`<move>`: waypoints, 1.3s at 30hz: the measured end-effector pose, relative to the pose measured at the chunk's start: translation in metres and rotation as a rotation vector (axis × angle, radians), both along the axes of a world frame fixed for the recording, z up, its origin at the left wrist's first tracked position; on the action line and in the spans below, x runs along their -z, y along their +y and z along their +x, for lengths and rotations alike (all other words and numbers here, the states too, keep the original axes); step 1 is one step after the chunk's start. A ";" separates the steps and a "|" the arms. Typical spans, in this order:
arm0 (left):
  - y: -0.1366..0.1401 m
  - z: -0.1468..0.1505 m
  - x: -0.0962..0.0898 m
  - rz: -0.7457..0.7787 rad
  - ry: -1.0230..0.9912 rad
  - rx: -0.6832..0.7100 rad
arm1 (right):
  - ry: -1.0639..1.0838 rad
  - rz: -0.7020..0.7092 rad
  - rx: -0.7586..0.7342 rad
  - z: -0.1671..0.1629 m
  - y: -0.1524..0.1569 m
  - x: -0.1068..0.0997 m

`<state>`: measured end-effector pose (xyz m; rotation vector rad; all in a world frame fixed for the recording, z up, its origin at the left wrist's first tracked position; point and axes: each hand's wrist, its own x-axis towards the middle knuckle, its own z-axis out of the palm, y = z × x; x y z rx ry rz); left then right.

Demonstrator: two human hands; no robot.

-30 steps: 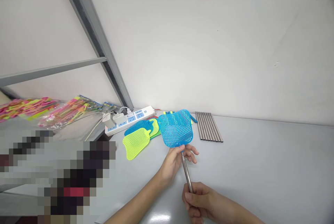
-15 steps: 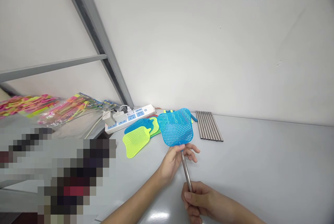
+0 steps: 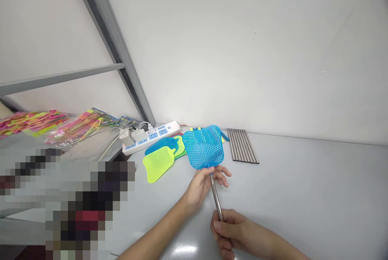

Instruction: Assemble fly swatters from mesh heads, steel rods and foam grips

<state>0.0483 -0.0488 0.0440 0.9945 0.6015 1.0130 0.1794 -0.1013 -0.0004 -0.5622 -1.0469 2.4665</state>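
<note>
Hands (image 3: 232, 227) on blue-headed swatter (image 3: 203, 147)

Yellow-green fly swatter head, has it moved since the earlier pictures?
No; the yellow-green fly swatter head lies in the same place relative to the white power strip.

Bare arms reach in from the lower edge of the view, the left forearm (image 3: 157, 229) slanting up and rightward, the right forearm (image 3: 274, 242) angling low toward the left. The left hand (image 3: 198, 189) is the farther forward, its wrist (image 3: 187, 205) roughly in line with the arm, its left thumb (image 3: 208, 170) pressed over the top while the fingers (image 3: 223, 170) extend loosely to the right, slightly bent and spread. Nearer the body, the right hand (image 3: 230, 227) is curled in a grip, its right thumb (image 3: 222, 229) pointing left, fingers folded beneath. The two hands are apart.
</note>
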 end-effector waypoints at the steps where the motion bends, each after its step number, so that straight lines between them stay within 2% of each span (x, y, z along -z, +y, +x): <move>1: 0.000 0.000 0.000 0.002 0.000 -0.004 | -0.001 0.000 0.000 0.000 0.000 0.000; 11: 0.000 0.000 0.003 -0.014 0.036 -0.026 | -0.016 0.012 -0.006 0.000 0.001 0.002; 39: 0.001 -0.001 0.004 -0.004 -0.050 0.001 | 0.004 0.016 -0.017 0.002 0.000 0.002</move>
